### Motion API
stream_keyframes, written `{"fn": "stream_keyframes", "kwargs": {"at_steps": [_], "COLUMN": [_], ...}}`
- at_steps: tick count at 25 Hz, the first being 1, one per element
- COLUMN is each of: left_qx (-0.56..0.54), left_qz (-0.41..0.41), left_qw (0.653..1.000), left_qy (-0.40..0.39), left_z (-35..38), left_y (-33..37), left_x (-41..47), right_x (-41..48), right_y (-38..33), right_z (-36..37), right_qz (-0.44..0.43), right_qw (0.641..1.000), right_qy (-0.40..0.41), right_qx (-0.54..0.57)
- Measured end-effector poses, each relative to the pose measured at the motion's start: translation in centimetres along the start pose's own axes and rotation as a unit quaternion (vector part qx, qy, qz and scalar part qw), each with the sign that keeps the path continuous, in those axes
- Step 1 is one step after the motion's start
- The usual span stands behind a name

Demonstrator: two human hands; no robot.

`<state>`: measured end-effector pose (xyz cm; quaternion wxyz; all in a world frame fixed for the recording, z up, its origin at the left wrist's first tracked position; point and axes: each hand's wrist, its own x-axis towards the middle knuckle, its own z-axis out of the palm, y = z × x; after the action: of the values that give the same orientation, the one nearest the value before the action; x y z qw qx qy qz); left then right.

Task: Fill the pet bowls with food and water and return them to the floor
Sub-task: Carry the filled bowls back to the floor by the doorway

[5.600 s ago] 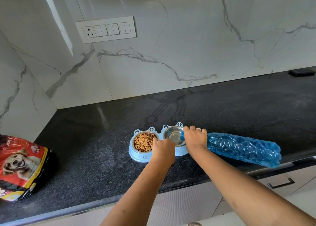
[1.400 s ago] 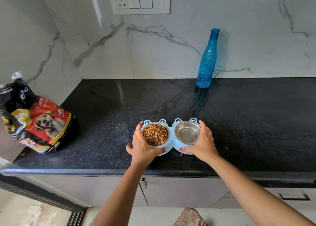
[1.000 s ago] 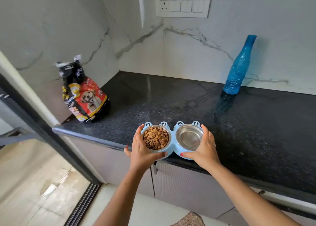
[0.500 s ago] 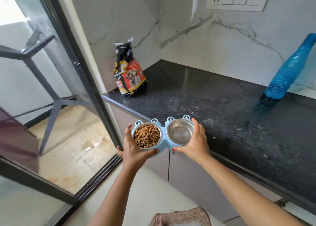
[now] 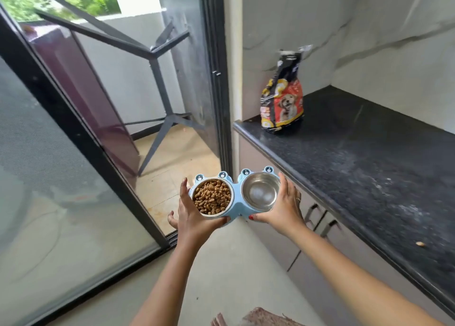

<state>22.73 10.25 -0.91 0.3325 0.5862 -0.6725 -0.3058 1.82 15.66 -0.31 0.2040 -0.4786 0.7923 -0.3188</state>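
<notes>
I hold a light blue double pet bowl stand [image 5: 236, 197] in the air, off the counter and above the floor. Its left steel bowl [image 5: 211, 200] is full of brown kibble. Its right steel bowl [image 5: 260, 192] looks shiny; whether it holds water I cannot tell. My left hand [image 5: 192, 217] grips the stand's left end, thumb curled under the front. My right hand [image 5: 283, 207] grips the right end, fingers up the side. The dog food bag [image 5: 283, 101] stands on the black counter [image 5: 357, 158] at its far left end.
A sliding glass door with a black frame [image 5: 81, 143] stands open to the left, a balcony floor [image 5: 172, 175] and metal stand beyond it. Cabinet fronts with handles [image 5: 317, 217] run under the counter. A mat [image 5: 268, 319] and my toes lie at the bottom edge.
I lifted the bowl stand off the counter with both hands and turned left toward the open door. The blue bottle has left the view.
</notes>
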Motion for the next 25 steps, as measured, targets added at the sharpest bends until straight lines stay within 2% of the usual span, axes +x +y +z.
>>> {"fn": "stream_keyframes", "kwargs": {"at_steps": [8, 13, 20, 25], "left_qx": [0.034, 0.059, 0.08, 0.085], "left_qz": [-0.073, -0.086, -0.138, -0.198], "left_qw": [0.996, 0.994, 0.987, 0.976], "left_qy": [0.03, 0.025, 0.023, 0.02], "left_z": [-2.5, -2.4, 1.0, 6.8], "left_y": [-7.9, -11.8, -17.5, -24.0], "left_x": [6.8, 10.5, 12.5, 13.3], "right_x": [6.8, 10.5, 14.4, 17.3], "right_y": [-4.2, -4.5, -2.1, 3.7], "right_z": [9.4, 14.4, 20.6, 27.5], "right_qz": [-0.027, -0.022, -0.035, -0.028], "right_qw": [0.997, 0.994, 0.986, 0.979], "right_qy": [-0.069, -0.099, -0.15, -0.194], "right_qx": [-0.03, -0.039, -0.066, -0.062]}}
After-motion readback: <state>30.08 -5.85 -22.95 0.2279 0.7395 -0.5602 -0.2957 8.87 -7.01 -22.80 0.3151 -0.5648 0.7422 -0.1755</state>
